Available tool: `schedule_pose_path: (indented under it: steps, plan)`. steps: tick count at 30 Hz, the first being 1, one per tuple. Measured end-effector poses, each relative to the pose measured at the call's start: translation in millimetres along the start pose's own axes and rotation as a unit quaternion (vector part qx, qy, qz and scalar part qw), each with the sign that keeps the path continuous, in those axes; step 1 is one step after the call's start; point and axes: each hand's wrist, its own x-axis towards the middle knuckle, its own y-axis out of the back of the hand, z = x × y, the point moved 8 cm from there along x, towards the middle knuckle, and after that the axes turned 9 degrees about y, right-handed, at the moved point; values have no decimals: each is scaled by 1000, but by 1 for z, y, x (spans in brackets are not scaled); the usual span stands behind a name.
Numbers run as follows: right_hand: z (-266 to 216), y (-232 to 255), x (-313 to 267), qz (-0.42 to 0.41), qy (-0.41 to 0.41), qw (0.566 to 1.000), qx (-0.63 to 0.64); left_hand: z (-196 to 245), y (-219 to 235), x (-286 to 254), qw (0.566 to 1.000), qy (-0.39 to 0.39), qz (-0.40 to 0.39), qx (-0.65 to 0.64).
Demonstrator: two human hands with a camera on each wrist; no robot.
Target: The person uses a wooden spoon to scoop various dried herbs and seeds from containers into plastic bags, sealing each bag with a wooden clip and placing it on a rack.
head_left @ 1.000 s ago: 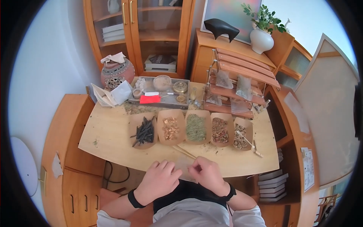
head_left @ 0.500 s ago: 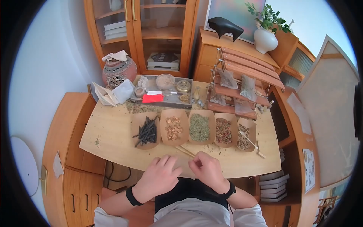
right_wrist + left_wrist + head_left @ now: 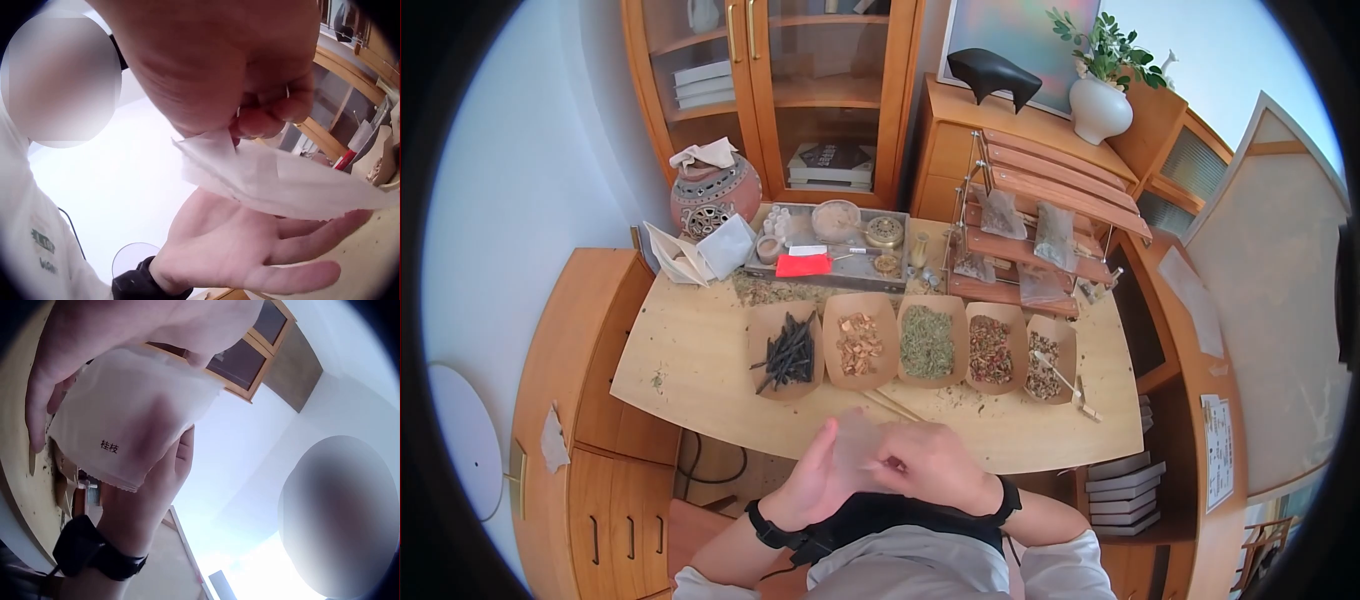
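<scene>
A thin, translucent white sachet with small printed characters is held up between both hands, over the near table edge. My right hand pinches its edge, with the other fingers curled in, as the right wrist view shows. Beside and under the sachet, my left hand has its fingers straight and its palm turned to it; in the right wrist view the left palm lies below the sachet. Through the sachet in the left wrist view, a darker shadow of the right hand shows.
Beyond the hands, several paper trays stand in a row, holding black strips, tan chips, green herb and reddish-brown pieces. Thin sticks lie before them. A grey tray and a wooden rack stand behind.
My left hand has turned from back-up with bent fingers to straight fingers, palm towards the sachet. The right hand has moved left, and the sachet now shows broad between them.
</scene>
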Motion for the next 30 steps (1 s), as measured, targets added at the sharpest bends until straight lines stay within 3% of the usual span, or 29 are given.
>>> schedule_pose_path:
  steps: [2, 6, 9, 12, 15, 18, 20, 23, 26, 30]
  plan:
    - [-7, -3, 4, -20, 37, 999, 3, -1, 4, -1, 1000, 23, 9, 3]
    - [-5, -3, 4, -8, 14, 999, 34, -1, 5, 1, 1000, 21, -8, -11]
    - [-4, -4, 5, 6, 39, 997, 61, -11, -14, -3, 982, 73, -120, -125]
    - [-5, -4, 8, 18, 61, 995, 74, -13, -22, -2, 978, 64, -144, -136]
    - [-1, -7, 7, 4, 27, 994, 103, -24, 17, 11, 980, 42, -96, -170]
    - [0, -1, 9, 3, 2, 995, 104, -1, 16, 8, 995, -23, -38, -87]
    - [-12, 22, 22, 30, 22, 996, 79, 17, 24, 4, 989, -90, 2, -118]
    - [37, 26, 1, 52, -103, 993, -24, 50, 39, -12, 971, -198, 47, -126]
    - [73, 22, -24, -9, -139, 972, -191, 82, 59, -30, 944, -296, 65, -130]
    - [95, 0, -53, -75, -132, 958, -244, 111, 92, -49, 909, -364, 134, -153]
